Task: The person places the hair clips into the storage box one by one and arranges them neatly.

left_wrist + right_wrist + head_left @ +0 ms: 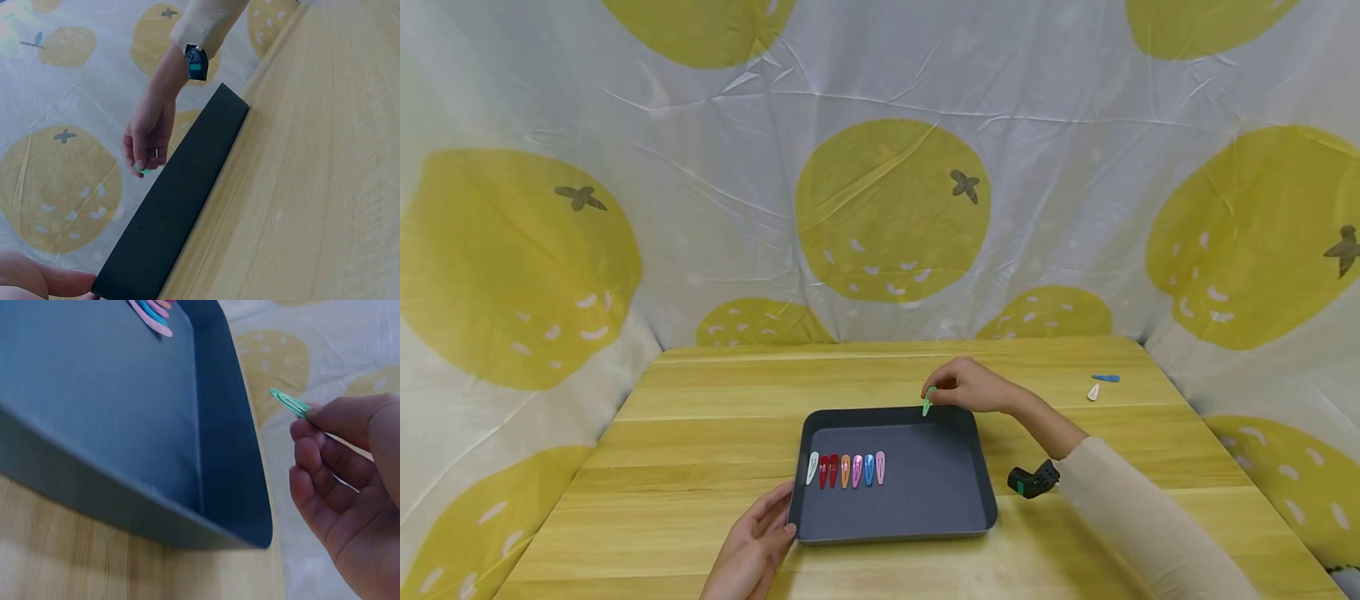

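A green snap hair clip (291, 403) is pinched between the thumb and index finger of my right hand (973, 386). That hand is over the far right rim of a dark grey baking tray (925, 500), and the clip's tip points downward in the head view. My left hand (756, 537) grips the tray's near left corner, thumb at the rim. Inside the tray, on its left half, a row of snap hair clips stands side by side: a white clip (812, 468), two red ones, an orange clip (846, 472), a blue clip (869, 470) between two pink ones.
On the wooden table (700, 450), at the far right, lie a blue hair clip (1106, 378) and a white hair clip (1093, 392). A black wrist device (1033, 480) is at my right forearm. A fruit-print curtain (895, 208) hangs behind the table and at both sides.
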Available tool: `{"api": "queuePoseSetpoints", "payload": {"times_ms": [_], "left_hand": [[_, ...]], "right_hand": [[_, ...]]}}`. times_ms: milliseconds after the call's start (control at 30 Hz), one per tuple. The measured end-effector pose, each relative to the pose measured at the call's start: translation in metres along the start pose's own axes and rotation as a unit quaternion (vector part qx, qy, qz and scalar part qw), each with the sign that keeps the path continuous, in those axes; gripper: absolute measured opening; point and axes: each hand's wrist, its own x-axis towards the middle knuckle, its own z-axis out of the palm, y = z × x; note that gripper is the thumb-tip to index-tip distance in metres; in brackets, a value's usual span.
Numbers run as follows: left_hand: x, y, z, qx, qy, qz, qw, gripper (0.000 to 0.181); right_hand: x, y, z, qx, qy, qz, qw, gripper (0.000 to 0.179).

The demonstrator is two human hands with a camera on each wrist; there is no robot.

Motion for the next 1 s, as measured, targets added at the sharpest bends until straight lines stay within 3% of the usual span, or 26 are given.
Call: {"api": "queuePoseSetpoints", "payload": {"times_ms": [300,567,800,1000], "left_hand": [[0.000,-0.001,-0.001,-0.005,-0.004,0.006,1.0000,0.065],[0.000,-0.001,-0.002,-0.008,-0.004,0.004,1.0000,0.065],[-0.001,-0.001,-0.001,-0.013,-0.004,0.004,0.9999,0.066],[0.000,-0.001,-0.001,-0.011,-0.005,0.002,0.9999,0.066]], "right_hand": [[0.021,-0.012,0.017,-0.009,-0.077,-0.023,0.9967,0.017],[0.037,-0.018,0.041,-0.039,-0.155,-0.013,0.9871,0.016],[0.045,-0.020,0.058,-0.068,-0.203,-0.005,0.9768,0.014],[0.044,-0.026,0.063,-0.074,-0.218,0.017,0.9730,0.012]]}}
